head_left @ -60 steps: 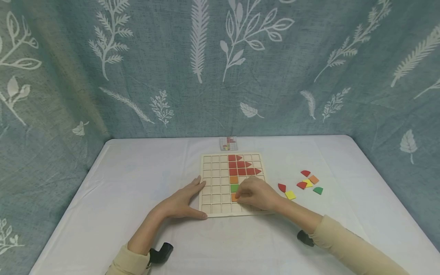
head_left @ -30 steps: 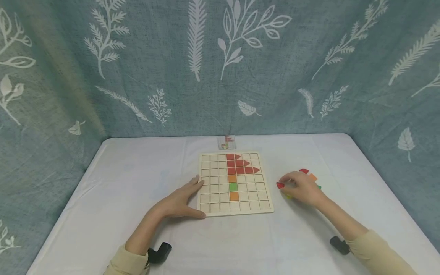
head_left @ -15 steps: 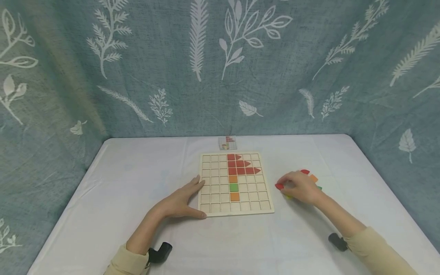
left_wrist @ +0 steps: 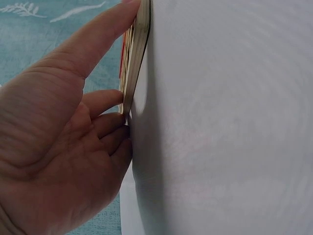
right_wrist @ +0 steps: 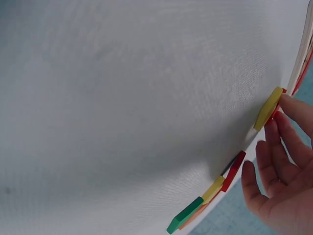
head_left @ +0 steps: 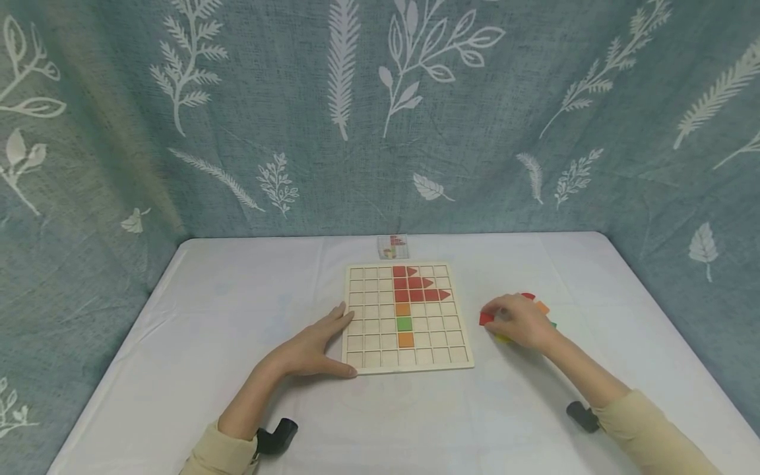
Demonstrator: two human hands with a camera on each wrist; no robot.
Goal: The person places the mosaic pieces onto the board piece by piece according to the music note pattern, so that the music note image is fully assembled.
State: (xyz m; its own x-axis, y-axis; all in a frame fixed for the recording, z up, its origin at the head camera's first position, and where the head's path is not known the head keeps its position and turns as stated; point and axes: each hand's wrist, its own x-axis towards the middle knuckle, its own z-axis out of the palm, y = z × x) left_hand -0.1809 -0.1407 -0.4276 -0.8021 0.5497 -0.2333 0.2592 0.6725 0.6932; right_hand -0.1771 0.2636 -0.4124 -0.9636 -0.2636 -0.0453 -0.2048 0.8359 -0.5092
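Note:
A wooden grid board lies mid-table with red tiles at its top and an orange, green and orange square in a column below. My left hand lies flat with straight fingers against the board's left edge. My right hand is right of the board, and its thumb and fingertips pinch a red piece. A yellow piece lies just under those fingertips.
Loose pieces surround my right hand: a red quarter, an orange one, a green one and a yellow one. A small pattern card stands behind the board. The patterned curtain closes off the back and sides.
My right hand left an orange square in the board, moved right to the loose pieces and took hold of a red piece. My left hand has not moved.

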